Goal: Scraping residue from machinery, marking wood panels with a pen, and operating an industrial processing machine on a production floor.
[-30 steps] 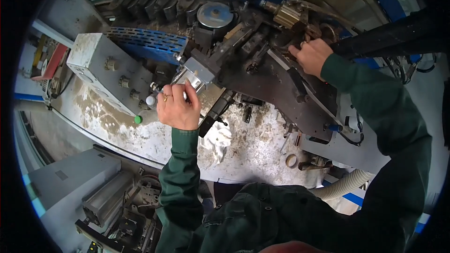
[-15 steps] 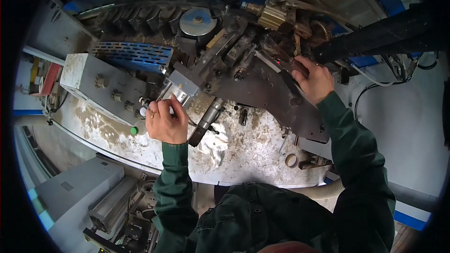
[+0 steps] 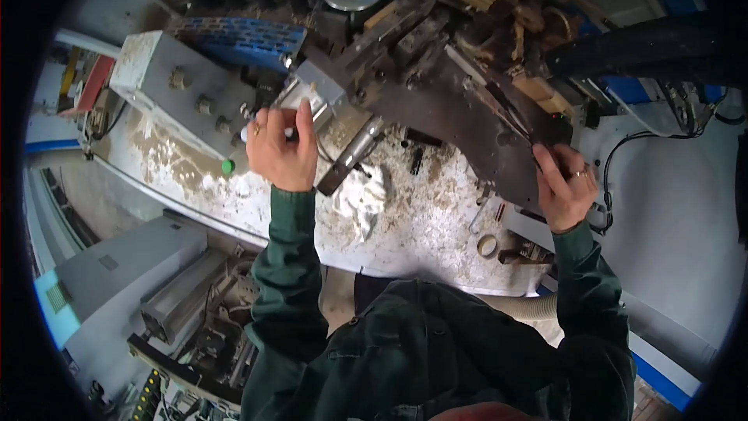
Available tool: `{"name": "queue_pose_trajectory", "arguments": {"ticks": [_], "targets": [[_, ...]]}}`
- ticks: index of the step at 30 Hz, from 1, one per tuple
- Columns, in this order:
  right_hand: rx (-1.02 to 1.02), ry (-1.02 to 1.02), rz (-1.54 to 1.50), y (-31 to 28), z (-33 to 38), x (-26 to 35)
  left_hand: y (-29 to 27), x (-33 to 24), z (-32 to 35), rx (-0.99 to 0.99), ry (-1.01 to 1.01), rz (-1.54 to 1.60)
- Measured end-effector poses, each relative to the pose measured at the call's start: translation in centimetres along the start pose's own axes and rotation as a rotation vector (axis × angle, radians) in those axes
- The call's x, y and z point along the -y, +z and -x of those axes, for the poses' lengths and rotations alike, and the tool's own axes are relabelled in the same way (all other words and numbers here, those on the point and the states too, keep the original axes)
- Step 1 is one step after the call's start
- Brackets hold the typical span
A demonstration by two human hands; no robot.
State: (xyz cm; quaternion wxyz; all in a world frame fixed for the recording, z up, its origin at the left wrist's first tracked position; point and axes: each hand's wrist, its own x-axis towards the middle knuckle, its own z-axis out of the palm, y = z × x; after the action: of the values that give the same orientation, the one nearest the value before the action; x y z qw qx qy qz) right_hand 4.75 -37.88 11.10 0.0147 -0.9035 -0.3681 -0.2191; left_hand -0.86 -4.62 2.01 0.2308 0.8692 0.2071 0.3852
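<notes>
My right hand [image 3: 567,187] is closed in a pinch at the right edge of a dark metal plate [image 3: 421,117]. Its fingertips meet the near end of a thin, dark, strip-like piece [image 3: 510,115] that slants across the plate. My left hand [image 3: 282,152] has its fingers curled beside a grey metal block [image 3: 321,82] on the machine. Something whitish shows by those fingers, but what they grip is hidden. A metal cylinder [image 3: 360,148] with a dark end lies just right of the left hand.
A grey box with round fittings [image 3: 167,86] stands at the left, with a green cap [image 3: 227,166] near it. A white rag [image 3: 361,199] and a ring [image 3: 487,245] lie on the dirty white bench [image 3: 421,253]. A thick black arm [image 3: 647,54] juts in from the right.
My right hand has moved nearer and to the right, from the far machine parts to the plate's right edge. The left hand stays by the grey block. The whole view has shifted.
</notes>
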Motion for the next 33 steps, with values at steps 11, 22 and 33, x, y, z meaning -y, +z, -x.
{"name": "queue_pose_trajectory", "arguments": {"ticks": [11,22,33], "targets": [[-0.121,-0.088,-0.086,-1.5,6.3,1.5,-3.8,-4.3,10.3,0.123,-0.383,0.699],[0.075,0.53,-0.571,-1.7,5.2,1.2,-4.5,-1.0,4.6,-0.008,-0.059,0.207],[-0.029,0.56,-0.502,3.9,-0.7,-3.5,2.0,2.2,-0.8,-0.029,-0.011,-0.183]]}}
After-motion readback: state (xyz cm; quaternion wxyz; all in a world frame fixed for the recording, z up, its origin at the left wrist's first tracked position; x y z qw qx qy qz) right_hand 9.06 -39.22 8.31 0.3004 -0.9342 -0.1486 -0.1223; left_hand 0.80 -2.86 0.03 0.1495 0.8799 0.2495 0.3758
